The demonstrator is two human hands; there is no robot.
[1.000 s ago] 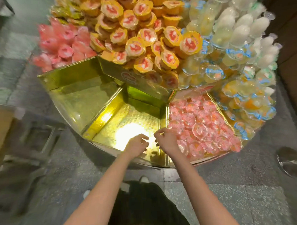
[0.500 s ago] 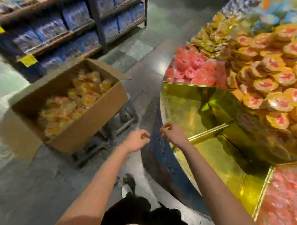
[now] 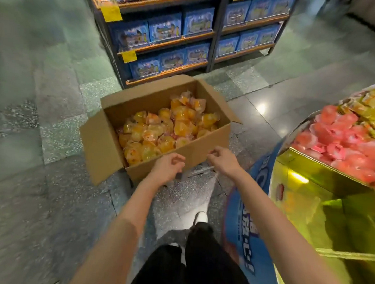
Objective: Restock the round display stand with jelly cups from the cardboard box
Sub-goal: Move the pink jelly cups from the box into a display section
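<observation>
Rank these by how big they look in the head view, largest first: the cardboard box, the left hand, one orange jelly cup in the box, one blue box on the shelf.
1. cardboard box
2. blue box on the shelf, though it sits farther from the camera
3. left hand, looks close to the blue box, so that order is unsure
4. orange jelly cup

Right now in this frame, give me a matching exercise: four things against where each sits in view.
Things:
1. cardboard box
2. pink jelly cups
3. blue boxes
4. left hand

Places:
A. on the shelves, top of view
B. on the floor, centre
C. over the box's near wall
D. on the stand, right edge

Pairs: 1-B, 2-D, 3-A, 4-C
</observation>
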